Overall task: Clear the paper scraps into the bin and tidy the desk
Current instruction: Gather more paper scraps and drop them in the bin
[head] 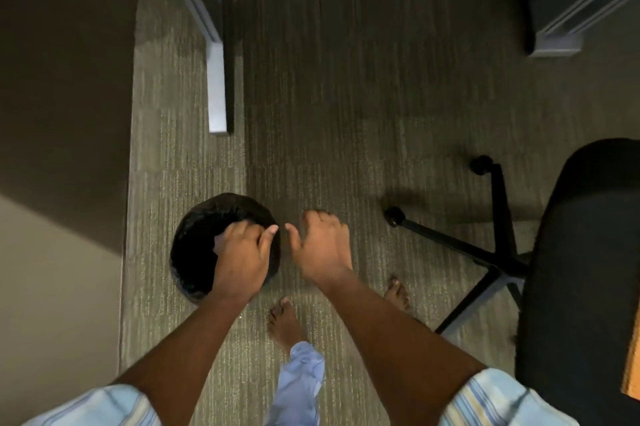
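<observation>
Bin (194,252) — under left hand (240,259)

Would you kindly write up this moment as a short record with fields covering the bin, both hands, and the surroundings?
bin: round, lined with a black bag, standing on the carpet
left hand: over the bin's mouth, fingers curled; any contents hidden
right hand: beside the bin over carpet, fingers curled downward, nothing visible in it
paper scraps: none visible
office chair: black, at right, wheeled base showing
desk leg: grey, beyond the bin
person: standing, bare feet on carpet
</observation>
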The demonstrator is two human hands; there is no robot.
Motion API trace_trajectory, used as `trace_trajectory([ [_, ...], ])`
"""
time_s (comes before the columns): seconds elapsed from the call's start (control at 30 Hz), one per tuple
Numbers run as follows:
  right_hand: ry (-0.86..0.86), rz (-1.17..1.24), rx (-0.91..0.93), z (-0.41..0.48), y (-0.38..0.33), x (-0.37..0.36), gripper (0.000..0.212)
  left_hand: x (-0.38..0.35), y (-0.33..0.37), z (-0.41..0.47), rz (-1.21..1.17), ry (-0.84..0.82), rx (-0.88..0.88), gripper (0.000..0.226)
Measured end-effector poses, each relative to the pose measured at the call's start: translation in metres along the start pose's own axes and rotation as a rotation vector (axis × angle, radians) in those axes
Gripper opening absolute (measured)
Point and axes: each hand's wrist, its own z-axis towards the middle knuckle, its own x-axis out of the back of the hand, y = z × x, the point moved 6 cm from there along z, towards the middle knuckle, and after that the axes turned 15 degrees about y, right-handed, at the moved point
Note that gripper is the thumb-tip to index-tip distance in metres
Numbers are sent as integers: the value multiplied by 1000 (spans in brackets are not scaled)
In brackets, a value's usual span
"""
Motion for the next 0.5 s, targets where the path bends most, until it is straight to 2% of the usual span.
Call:
trace_trajectory([
  [0.1,32,31,-10,-2,25,28,45,3,34,-3,6,4,-19,55],
  [0.3,91,33,-108,-8,75,80,51,-2,106,-11,18,-53,-117,37],
  [0.5,161,65,-206,-19,128,127,51,-11,176,-12,46,-130,-256,48],
])
